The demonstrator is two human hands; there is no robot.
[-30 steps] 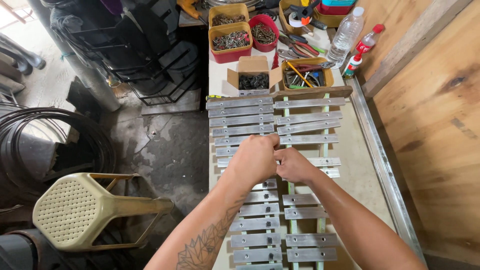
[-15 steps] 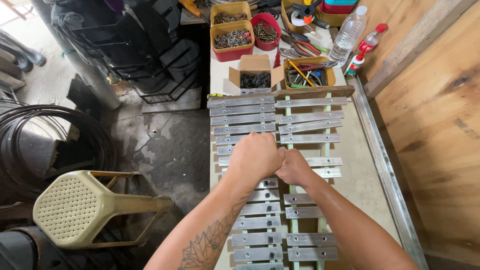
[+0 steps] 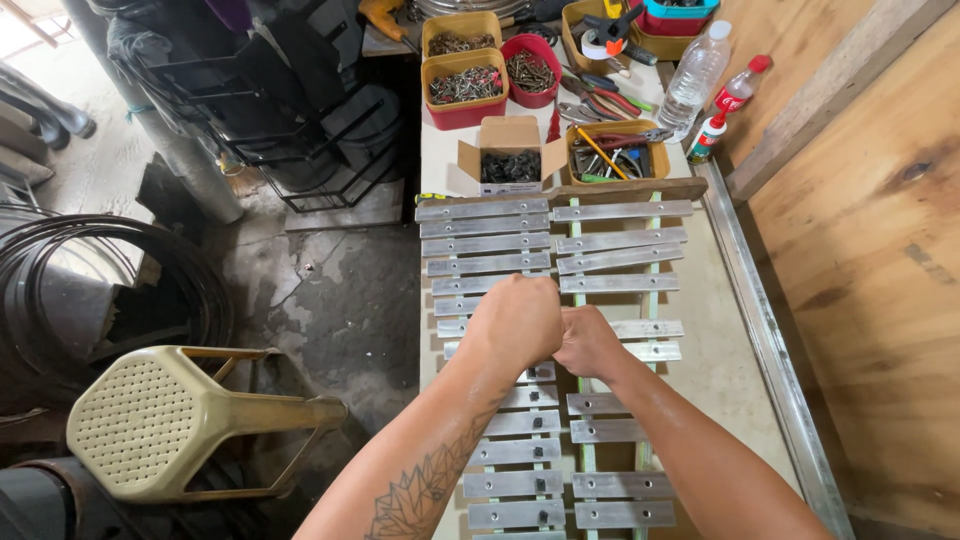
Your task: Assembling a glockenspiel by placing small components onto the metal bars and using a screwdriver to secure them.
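Both hands meet over the middle of a long bench [image 3: 725, 350], fists close together and touching. The left hand [image 3: 515, 322] is curled into a closed grip, knuckles up, and the right hand [image 3: 588, 342] is curled tight beside it; whatever either grip holds is hidden under the fingers, so what they pinch cannot be told. Directly beneath them lie the metal bars [image 3: 620, 258], flat grey strips laid crosswise in two columns on pale green rails [image 3: 583, 478], running from just under the person's forearms to the far end of the bench. The hands sit over the gap between the two columns, about halfway along the rows, covering parts of the bars there. Beyond the last bars stands an open cardboard box [image 3: 510, 163] of dark screws, with a yellow tray of hand tools [image 3: 615, 155] just beside it. A beige plastic stool [image 3: 170, 420] lies on its side on the floor to the left.
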